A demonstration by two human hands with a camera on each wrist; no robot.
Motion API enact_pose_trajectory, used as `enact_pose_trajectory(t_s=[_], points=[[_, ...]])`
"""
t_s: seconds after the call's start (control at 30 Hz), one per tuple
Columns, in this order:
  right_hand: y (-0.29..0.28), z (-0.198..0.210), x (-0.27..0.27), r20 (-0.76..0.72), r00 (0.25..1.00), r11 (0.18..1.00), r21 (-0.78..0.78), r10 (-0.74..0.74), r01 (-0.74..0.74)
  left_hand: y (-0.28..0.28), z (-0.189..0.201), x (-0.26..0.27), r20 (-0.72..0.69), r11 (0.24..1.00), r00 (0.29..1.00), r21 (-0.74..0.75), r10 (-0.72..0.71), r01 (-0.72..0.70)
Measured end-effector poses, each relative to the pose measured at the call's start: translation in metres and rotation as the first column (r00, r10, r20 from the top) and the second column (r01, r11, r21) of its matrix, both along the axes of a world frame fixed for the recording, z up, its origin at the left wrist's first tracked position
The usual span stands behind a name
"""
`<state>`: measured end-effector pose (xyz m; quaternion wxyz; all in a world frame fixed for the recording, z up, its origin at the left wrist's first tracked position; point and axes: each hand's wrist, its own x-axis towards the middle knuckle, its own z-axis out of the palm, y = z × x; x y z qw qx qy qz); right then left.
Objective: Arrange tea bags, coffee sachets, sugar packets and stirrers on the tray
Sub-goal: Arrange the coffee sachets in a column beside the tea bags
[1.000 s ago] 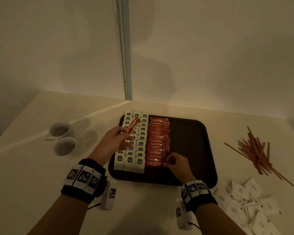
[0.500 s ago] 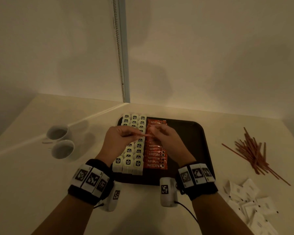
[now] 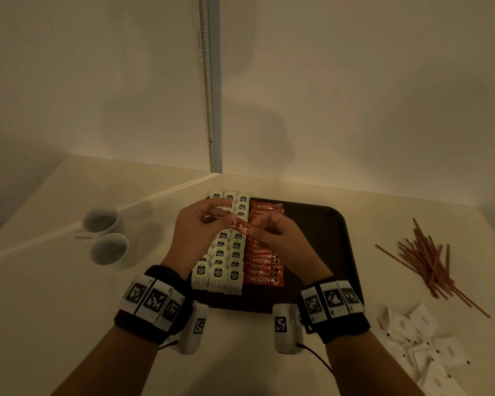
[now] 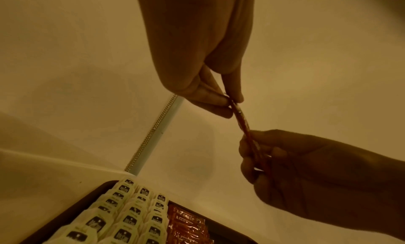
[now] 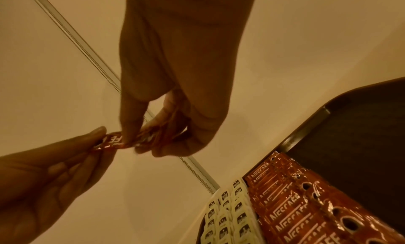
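Note:
Both hands hold one red coffee sachet (image 3: 242, 226) in the air above the dark tray (image 3: 323, 241). My left hand (image 3: 228, 218) pinches its left end and my right hand (image 3: 255, 226) pinches its right end. In the left wrist view the left hand (image 4: 232, 104) grips the sachet (image 4: 242, 121) edge-on. The right wrist view shows the right hand (image 5: 149, 138) on the sachet (image 5: 114, 141). On the tray lie three columns of white tea bags (image 3: 219, 257) and a column of coffee sachets (image 3: 265, 267). The tray's right half is bare.
Red stirrers (image 3: 429, 258) lie in a loose heap on the table right of the tray. White sugar packets (image 3: 423, 347) are scattered at the near right. Two white cups (image 3: 100, 221) (image 3: 109, 248) stand left of the tray. Walls close the table's far side.
My right hand left the near end of the coffee column and rose to meet the left hand. Both now pinch the sachet that the left hand alone held.

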<state>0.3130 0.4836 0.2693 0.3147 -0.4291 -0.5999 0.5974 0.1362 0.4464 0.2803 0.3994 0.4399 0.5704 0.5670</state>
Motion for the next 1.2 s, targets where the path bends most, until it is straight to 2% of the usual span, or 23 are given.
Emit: enact_pose_trajectory(t_s=[0.07,0.13,0.3,0.37,0.47,0.57,0.67,0.83,0.97,1.0,1.1,1.2], points=[[-0.001,0.006,-0.001,0.053,0.991,0.992,-0.033,0.126,-0.124,0.001,0.002,0.002,-0.029,1.000,1.000,0.011,-0.011,0.011],[-0.003,0.009,-0.004,0.048,0.980,0.981,-0.041,0.191,-0.189,0.002,0.003,0.005,-0.038,1.000,0.999,0.002,-0.026,0.027],[-0.002,0.019,-0.009,-0.031,0.998,0.988,0.148,0.053,-0.048,-0.001,-0.003,0.003,-0.005,0.946,0.965,-0.200,-0.262,0.255],[0.001,0.027,-0.009,0.015,1.000,0.970,0.242,-0.014,0.010,-0.004,-0.007,0.004,0.029,0.937,0.961,-0.214,-0.275,0.275],[0.005,0.029,-0.010,0.016,0.992,0.944,0.310,-0.126,0.114,-0.006,-0.009,0.005,0.066,0.958,0.976,-0.186,-0.209,0.218],[0.008,0.026,-0.005,-0.029,0.979,0.953,0.224,-0.202,0.203,-0.005,-0.008,0.003,0.166,0.969,0.975,-0.169,-0.150,0.178],[0.009,0.026,0.002,-0.068,0.979,0.973,0.116,-0.191,0.198,-0.006,-0.008,0.001,0.271,0.973,0.956,-0.166,-0.114,0.163],[0.006,0.016,0.009,-0.037,0.990,0.991,0.014,-0.133,0.134,-0.004,-0.004,0.004,0.243,0.991,0.970,-0.126,-0.021,0.053],[0.000,0.006,0.008,-0.087,0.992,0.994,-0.059,-0.096,0.091,-0.002,0.000,0.005,0.043,0.991,0.994,-0.083,-0.099,0.102],[-0.001,0.006,0.008,-0.110,0.989,0.994,-0.060,-0.099,0.093,-0.002,0.000,0.007,0.033,0.991,0.994,-0.081,-0.106,0.108],[0.001,0.010,0.009,-0.123,0.987,0.994,-0.048,-0.100,0.095,-0.002,-0.001,0.008,0.130,0.993,0.989,-0.091,-0.066,0.078],[0.004,0.013,0.014,-0.064,0.994,0.996,0.003,-0.090,0.090,-0.002,-0.004,0.007,0.216,0.991,0.975,-0.107,-0.054,0.078]])
